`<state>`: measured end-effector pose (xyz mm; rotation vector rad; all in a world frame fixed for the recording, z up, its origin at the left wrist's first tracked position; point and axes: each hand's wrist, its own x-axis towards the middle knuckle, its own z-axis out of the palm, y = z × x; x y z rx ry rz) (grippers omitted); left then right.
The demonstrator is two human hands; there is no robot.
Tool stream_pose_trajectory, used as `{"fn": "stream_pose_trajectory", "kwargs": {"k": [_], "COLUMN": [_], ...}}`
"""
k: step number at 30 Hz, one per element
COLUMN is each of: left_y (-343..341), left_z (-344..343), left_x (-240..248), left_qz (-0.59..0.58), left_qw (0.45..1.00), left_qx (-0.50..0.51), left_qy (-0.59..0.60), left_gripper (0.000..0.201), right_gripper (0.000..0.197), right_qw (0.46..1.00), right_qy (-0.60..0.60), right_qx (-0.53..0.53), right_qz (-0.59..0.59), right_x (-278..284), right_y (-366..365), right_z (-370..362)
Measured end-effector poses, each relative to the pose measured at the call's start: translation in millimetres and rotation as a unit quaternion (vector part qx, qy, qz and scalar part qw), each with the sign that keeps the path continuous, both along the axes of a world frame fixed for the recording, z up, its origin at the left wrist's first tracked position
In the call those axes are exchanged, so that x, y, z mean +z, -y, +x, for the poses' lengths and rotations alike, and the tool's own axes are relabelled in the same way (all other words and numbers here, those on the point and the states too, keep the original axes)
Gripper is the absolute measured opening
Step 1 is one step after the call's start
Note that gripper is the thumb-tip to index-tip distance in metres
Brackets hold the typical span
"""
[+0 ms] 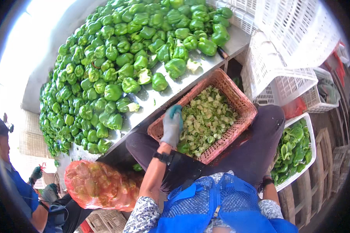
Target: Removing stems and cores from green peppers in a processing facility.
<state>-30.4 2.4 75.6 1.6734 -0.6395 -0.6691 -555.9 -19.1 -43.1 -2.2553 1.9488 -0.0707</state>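
My left hand [172,123], in a grey and teal glove, is above the left end of a pink plastic crate [154,128]. Its fingers look curled; what they hold, if anything, is hidden. The crate sits between my knees and holds pale green pepper cores and trimmings [208,116]. A whole green pepper [183,147] lies near my left wrist. My right hand [271,170] is low by my right thigh, beside a white crate [312,149] of green peppers [293,149]. Its fingers are mostly hidden.
A metal table [144,112] bears a big heap of green peppers [116,66]. A dark-handled tool [223,53] lies at its edge. A red mesh sack [101,184] stands at my left, a co-worker [19,190] beyond it. White crates [276,73] are stacked right; wooden pallets [315,174] lie there.
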Motion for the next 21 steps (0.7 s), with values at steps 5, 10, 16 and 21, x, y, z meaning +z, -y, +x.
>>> {"fn": "stream_pose_trajectory", "kwargs": {"k": [5,10,16,21], "left_y": [29.6,19.1,-5.7,35.0], "left_z": [42.7,73.4,160.0,160.5], "left_x": [41.7,57.7,93.2,107.7], "left_qz": [-0.036,-0.119,0.076,-0.002], "left_qw": [0.996,0.984,0.891,0.849], "left_qx": [0.073,0.130,0.206,0.106], "left_qy": [-0.023,0.039,0.397,0.517], "left_gripper": [0.021,0.023,0.042,0.043], "right_gripper": [0.037,0.028,0.024,0.012], "right_qw": [0.856,0.925,0.871,0.877], "right_qy": [0.506,0.282,0.462,0.430], "right_qx": [-0.103,-0.181,0.003,0.214], "right_qz": [-0.029,-0.177,-0.165,0.004], "right_x": [0.4,115.6,252.8,241.9], "right_y": [25.0,83.8,145.5,180.9], "right_z": [-51.3,-64.2,123.1,258.7]}}
